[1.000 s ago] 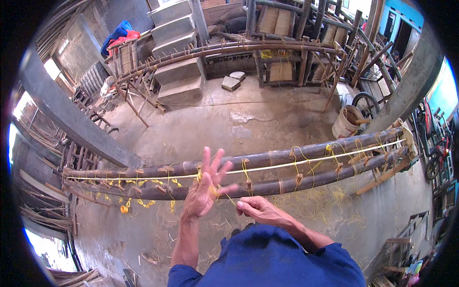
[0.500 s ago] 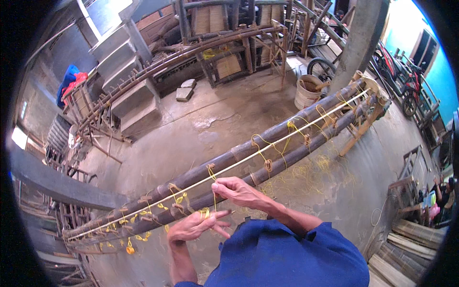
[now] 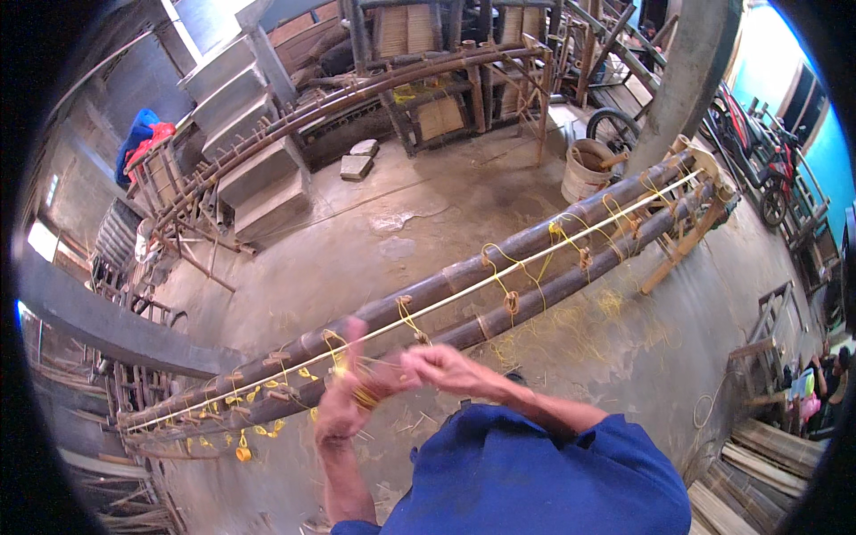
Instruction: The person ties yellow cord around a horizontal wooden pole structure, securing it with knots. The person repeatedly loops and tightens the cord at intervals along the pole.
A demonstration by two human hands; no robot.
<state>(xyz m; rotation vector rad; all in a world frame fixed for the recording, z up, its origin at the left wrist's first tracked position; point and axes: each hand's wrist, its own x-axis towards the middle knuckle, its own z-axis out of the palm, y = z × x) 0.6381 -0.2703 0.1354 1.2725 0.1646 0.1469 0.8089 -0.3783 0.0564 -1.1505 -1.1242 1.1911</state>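
Two dark bamboo poles run side by side, slanting from lower left to upper right, with a thin pale rod lying between them. Yellow string is wrapped about my left hand, which is smeared by motion, one finger pointing up. My right hand is closed in a pinch beside it, and a thin strand of the string stretches between the two. Both hands are just on the near side of the poles. Small bundles of yellow string hang from the poles at the left.
Loose yellow string lies on the concrete floor under the poles. Beyond stand a whitish bucket, concrete steps and a second bamboo rack. A pillar and a motorcycle are at the right, with bamboo slats below.
My left hand has swung up, its fingers turned upward, with the string around it. My right hand has shifted slightly right and down. The whole view has moved a little.
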